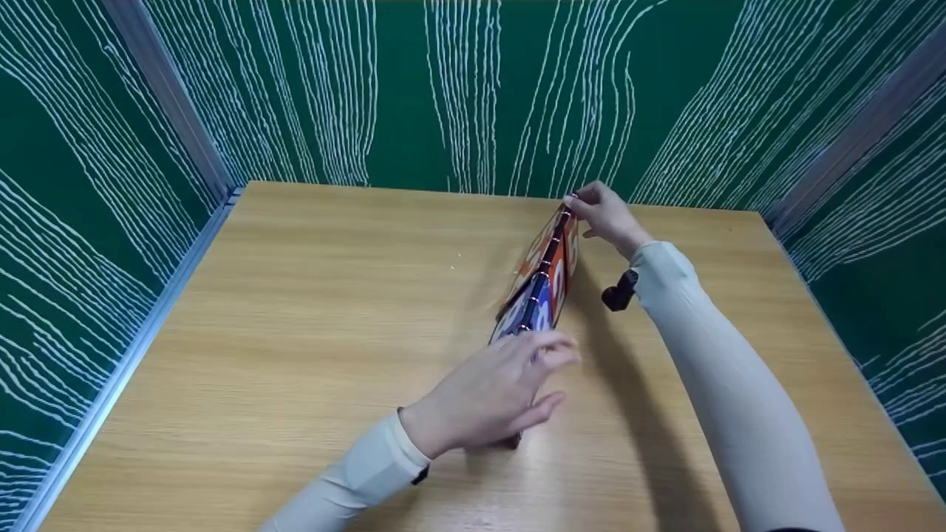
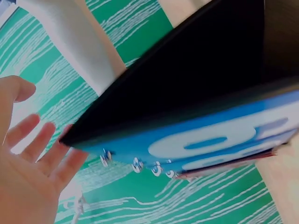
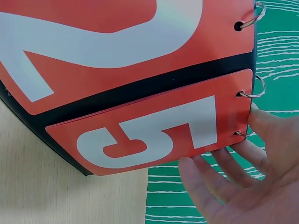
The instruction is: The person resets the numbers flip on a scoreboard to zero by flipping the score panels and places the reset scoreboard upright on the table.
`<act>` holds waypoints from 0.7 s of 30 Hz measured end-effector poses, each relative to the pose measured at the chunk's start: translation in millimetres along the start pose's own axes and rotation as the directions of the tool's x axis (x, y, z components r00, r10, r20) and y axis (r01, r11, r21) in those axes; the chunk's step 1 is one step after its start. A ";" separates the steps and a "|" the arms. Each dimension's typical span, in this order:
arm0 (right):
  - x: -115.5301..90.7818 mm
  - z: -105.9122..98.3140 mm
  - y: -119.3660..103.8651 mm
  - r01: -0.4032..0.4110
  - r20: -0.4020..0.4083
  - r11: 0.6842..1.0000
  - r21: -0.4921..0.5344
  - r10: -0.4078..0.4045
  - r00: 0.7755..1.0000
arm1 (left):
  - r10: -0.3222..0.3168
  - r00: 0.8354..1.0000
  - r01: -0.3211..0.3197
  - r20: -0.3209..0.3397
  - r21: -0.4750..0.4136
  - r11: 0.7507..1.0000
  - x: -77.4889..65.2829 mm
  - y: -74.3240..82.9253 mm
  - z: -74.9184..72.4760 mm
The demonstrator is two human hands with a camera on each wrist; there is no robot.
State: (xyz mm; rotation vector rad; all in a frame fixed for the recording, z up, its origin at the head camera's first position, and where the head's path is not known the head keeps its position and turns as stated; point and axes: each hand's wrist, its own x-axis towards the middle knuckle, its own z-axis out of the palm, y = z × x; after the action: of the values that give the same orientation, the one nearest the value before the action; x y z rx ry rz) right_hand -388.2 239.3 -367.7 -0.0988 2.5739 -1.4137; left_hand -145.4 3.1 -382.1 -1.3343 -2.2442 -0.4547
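Holding a flip scoreboard by its far end, near hand spread

Flip scoreboard is standing tent-wise, ridge up, right of centre on the wooden table. It's running lengthwise away from the person, far end sitting close to the table's back edge. Can't tell if the whole base is touching down.

Right hand is gripping the far end at the ridge, fingers bending round it; some fingertips are hiding behind the board. Right wrist view: the small red card is showing a white 5, and the large red card beside it is showing part of a white numeral. Metal rings are binding both at the ridge.

Left hand is hovering at the near end, fingers spreading wide, nothing in its grasp. In the left wrist view its fingertips are overlapping the board's corner; can't tell if they're touching. Blue card is facing that camera with white numerals, and the black inner face is showing above it.

Pale sleeves are covering both forearms. Black device is hanging at the right wrist. Green panels with white wavy lines are enclosing the table's back and sides.
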 end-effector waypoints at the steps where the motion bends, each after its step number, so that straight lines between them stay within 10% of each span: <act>1: -0.1 -0.1 0.0 -0.001 0.000 1.000 0.000 0.001 1.000 | -0.020 1.000 0.020 -0.006 -0.012 1.000 -0.5 -2.2 -1.3; 8: -0.6 -0.2 -1.8 -0.008 0.000 1.000 0.006 0.008 1.000 | -0.282 0.959 0.284 0.033 -0.162 0.945 -8.0 -18.5 -8.0; 17: 1.1 -0.4 -1.1 -0.001 -0.005 1.000 0.002 0.001 1.000 | -0.662 0.702 0.711 0.263 -0.312 0.630 -24.1 -45.5 -0.7; 21: 0.9 -1.0 -0.6 0.005 -0.006 1.000 -0.010 -0.005 1.000 | -0.696 0.632 0.774 0.342 -0.336 0.537 -32.9 -58.0 9.1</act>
State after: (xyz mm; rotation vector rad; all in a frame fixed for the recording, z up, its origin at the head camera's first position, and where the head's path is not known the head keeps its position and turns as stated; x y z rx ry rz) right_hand -389.3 239.7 -366.8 -0.1028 2.5874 -1.4048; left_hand -185.5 -43.1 -410.2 -0.4870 -2.9154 -1.2833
